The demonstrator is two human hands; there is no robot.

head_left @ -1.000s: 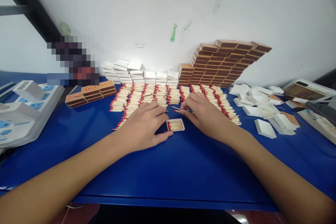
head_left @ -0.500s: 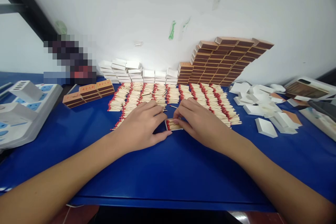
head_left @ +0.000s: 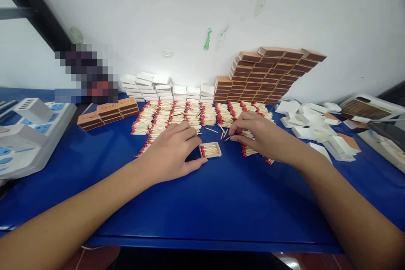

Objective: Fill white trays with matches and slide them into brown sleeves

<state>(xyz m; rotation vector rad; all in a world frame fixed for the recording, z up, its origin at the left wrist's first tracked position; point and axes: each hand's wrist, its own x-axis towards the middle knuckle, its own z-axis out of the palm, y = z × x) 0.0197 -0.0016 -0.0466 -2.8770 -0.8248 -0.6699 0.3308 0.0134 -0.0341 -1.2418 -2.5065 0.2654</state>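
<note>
Left hand (head_left: 172, 152): palm down on the blue table (head_left: 205, 206), fingers loosely curled, clamped on nothing. The thumb tip sits at the near left corner of the small white tray (head_left: 210, 150).
Tray: flat on the table between the two hands, open side up, with a layer of red-tipped matches inside.
Right hand (head_left: 261, 135): lies over the near end of the rows of matches (head_left: 186, 114). Thumb and forefinger are drawn close together at a few loose matches (head_left: 222, 130) just right of the tray and behind it. Cannot tell whether a match is pinched.
Background: stacked white trays (head_left: 164, 86) and a stepped stack of brown sleeves (head_left: 272, 76) stand against the wall.
Right: scattered white trays (head_left: 316, 128).
Left: orange matchboxes (head_left: 107, 112) and a power strip (head_left: 28, 139).
</note>
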